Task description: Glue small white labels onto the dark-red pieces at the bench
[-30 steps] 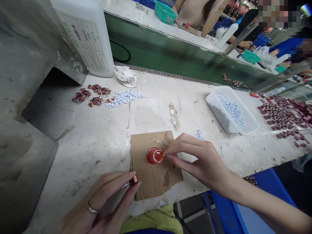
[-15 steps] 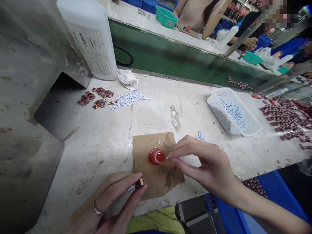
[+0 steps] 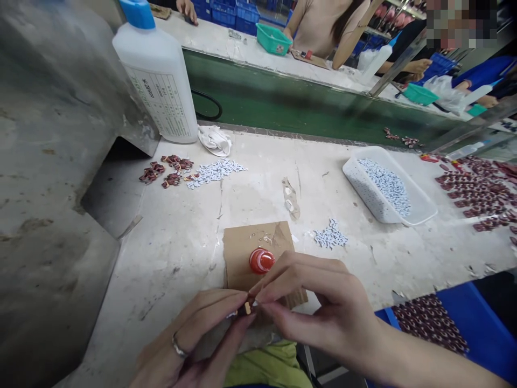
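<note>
Between the thumb and fingers of my left hand [image 3: 197, 328] is a small dark brown and orange piece [image 3: 244, 309], with a bit of pale blue at its left end. My right hand [image 3: 323, 296] pinches a tiny whitish-blue piece [image 3: 254, 303] against the right side of that brown piece; the fingertips of both hands nearly meet. Just beyond them a small red pot [image 3: 262, 261] with a glossy top stands on a piece of brown cardboard [image 3: 238, 242]. To the right lies a little heap of pale blue pieces [image 3: 331, 235].
A white basket [image 3: 420, 215] holds many pale blue pieces. A large bottle [image 3: 161, 86] and a crumpled white cloth [image 3: 215, 141] stand at the back left, near brown pieces [image 3: 172, 179]. Rows of brown pieces [image 3: 476, 194] lie at right. Co-workers sit across the green divider [image 3: 283, 91].
My right hand has moved from beside the red pot down and left to my left hand, bringing the tiny piece to the brown one. The view has shifted slightly.
</note>
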